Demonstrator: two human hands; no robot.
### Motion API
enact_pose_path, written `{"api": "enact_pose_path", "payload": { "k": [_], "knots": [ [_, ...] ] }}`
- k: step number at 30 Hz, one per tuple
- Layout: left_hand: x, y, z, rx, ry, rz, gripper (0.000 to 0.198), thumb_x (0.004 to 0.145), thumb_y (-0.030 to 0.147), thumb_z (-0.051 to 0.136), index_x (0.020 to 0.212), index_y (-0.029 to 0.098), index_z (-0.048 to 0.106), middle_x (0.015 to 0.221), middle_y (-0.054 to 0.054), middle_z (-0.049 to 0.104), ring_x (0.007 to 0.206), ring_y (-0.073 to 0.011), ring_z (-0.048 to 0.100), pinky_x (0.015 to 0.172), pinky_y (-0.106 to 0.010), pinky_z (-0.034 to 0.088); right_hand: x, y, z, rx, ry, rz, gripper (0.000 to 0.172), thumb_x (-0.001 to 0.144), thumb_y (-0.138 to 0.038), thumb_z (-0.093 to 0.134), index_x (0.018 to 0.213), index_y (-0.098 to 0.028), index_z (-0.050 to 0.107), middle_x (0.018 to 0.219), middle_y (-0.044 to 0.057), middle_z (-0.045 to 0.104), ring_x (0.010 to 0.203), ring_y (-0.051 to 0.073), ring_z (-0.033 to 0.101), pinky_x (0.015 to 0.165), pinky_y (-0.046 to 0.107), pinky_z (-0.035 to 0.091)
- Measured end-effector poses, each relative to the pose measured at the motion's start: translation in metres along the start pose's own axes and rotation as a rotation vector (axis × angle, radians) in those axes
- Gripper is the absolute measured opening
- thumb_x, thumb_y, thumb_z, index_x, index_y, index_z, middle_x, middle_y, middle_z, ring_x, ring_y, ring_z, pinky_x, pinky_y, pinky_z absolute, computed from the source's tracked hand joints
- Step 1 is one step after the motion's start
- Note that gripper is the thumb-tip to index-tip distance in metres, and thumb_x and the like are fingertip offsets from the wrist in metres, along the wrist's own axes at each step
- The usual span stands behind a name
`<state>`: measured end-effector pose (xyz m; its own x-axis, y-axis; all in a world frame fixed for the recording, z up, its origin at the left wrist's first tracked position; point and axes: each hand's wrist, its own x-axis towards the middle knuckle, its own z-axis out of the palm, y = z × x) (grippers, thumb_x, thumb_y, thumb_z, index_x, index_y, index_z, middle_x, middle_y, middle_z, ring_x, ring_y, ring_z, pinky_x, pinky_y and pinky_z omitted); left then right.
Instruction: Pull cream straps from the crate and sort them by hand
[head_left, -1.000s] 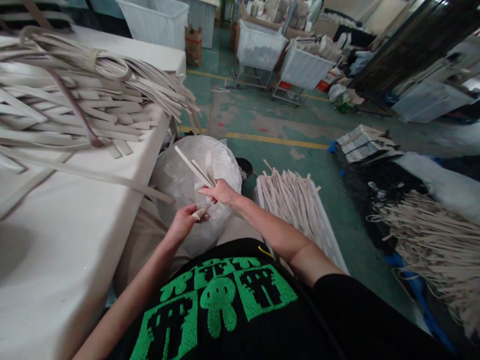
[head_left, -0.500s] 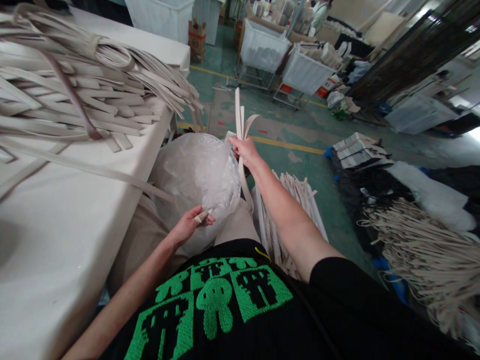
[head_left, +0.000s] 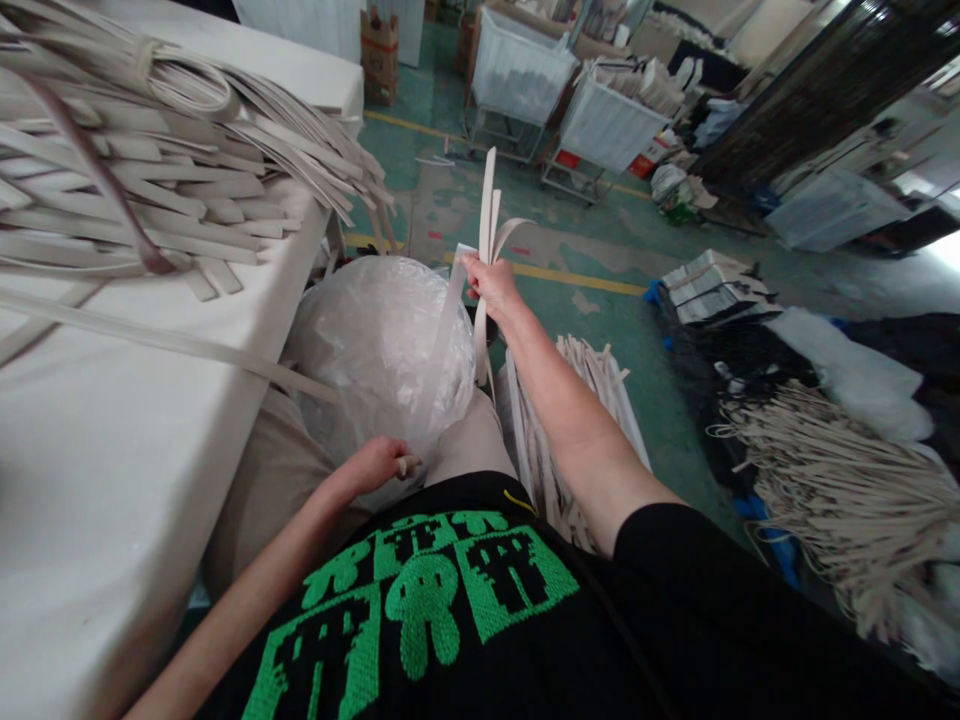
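Observation:
My right hand (head_left: 493,285) is raised beyond my knee, closed around several beige straps (head_left: 486,215) whose ends stick up and curl over. From its thumb side a thin, pale translucent strip (head_left: 442,345) slants down toward my lap. Down by my thigh, my left hand (head_left: 386,464) is curled shut, a beige wrapping on one finger. What its fingers hold, if anything, is hidden. Between my legs stands a round container lined with clear plastic (head_left: 360,310). One long strap (head_left: 187,343) runs from the table over its near left rim.
On my left, a white-covered table (head_left: 135,430) bears a heap of beige straps (head_left: 172,170). A crate of straps (head_left: 585,400) stands by my right leg. Farther right lies a large strap pile (head_left: 840,490). White wheeled bins (head_left: 517,70) and a carton (head_left: 379,55) stand ahead.
My right hand has risen slightly with the straps, and the translucent strip now shows stretched below it. My left hand has drawn down toward my lap and its fingers have closed.

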<state>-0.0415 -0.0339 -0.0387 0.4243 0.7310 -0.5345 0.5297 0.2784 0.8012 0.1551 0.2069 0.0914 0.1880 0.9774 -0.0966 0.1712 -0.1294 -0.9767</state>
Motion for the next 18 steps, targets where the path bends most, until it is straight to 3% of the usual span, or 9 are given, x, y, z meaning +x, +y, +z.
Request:
{"api": "enact_pose_path", "payload": {
  "k": [4,8,11,14,18],
  "knots": [
    [0.000,0.003,0.001,-0.127,-0.016,-0.057,0.030,0.070,0.046,0.075,0.056,0.020,0.072,0.056,-0.003,0.066,0.055,-0.0164,0.054,0.060,-0.029,0.040,-0.001,0.011,-0.002,-0.122,-0.088,-0.038,0.018,0.094,-0.028,0.065,0.084,-0.013,0.065,0.045,-0.009,0.048,0.039,0.006,0.042,0.042,0.014,0.039],
    [-0.003,0.012,-0.004,-0.634,0.046,-0.053,0.037,0.064,0.051,0.085,0.065,0.015,0.075,0.068,-0.008,0.073,0.059,-0.0153,0.059,0.059,-0.026,0.045,-0.015,0.033,-0.012,-0.325,-0.444,0.009,0.037,0.101,-0.045,0.056,0.089,-0.011,0.067,0.042,-0.005,0.053,0.034,0.007,0.040,0.039,0.016,0.037],
    [-0.005,0.021,-0.016,-0.997,0.200,-0.051,0.036,0.062,0.043,0.092,0.068,0.014,0.071,0.067,-0.006,0.071,0.059,-0.0131,0.061,0.055,-0.022,0.048,-0.040,0.051,-0.025,-0.370,-0.671,0.137,0.050,0.105,-0.055,0.042,0.095,-0.012,0.065,0.044,-0.004,0.056,0.031,0.007,0.034,0.036,0.017,0.035],
    [-0.006,0.031,-0.027,-1.283,0.356,-0.084,0.028,0.074,0.034,0.087,0.070,0.016,0.066,0.064,-0.001,0.067,0.055,-0.0096,0.061,0.053,-0.018,0.049,-0.076,0.066,-0.040,-0.306,-0.763,0.219,0.051,0.104,-0.059,0.037,0.093,-0.014,0.060,0.048,-0.004,0.059,0.030,0.006,0.034,0.037,0.017,0.034],
    [-0.005,0.043,-0.033,-1.493,0.502,-0.154,0.020,0.093,0.030,0.070,0.079,0.016,0.065,0.067,0.002,0.067,0.054,-0.0072,0.062,0.051,-0.016,0.051,-0.131,0.082,-0.056,-0.168,-0.801,0.216,0.043,0.099,-0.057,0.049,0.082,-0.017,0.055,0.059,-0.003,0.064,0.036,0.006,0.044,0.040,0.017,0.037]
  ]
}}
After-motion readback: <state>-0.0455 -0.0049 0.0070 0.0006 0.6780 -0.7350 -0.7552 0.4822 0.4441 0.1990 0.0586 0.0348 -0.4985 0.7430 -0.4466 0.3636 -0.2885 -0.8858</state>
